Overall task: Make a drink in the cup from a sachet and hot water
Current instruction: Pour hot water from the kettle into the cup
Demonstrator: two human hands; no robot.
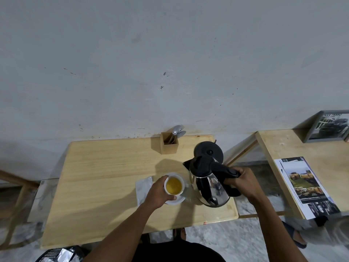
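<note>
Grips: kettle (211,184) right, cup (174,185) left

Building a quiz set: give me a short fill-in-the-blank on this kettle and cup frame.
1. The right hand holds the kettle by its black ____.
2. The liquid in the cup is ____ in colour.
3. The left hand is closed around the ____.
4. The wooden holder at the table's far edge holds ____.

Missing words: handle; yellow; cup; cutlery
</note>
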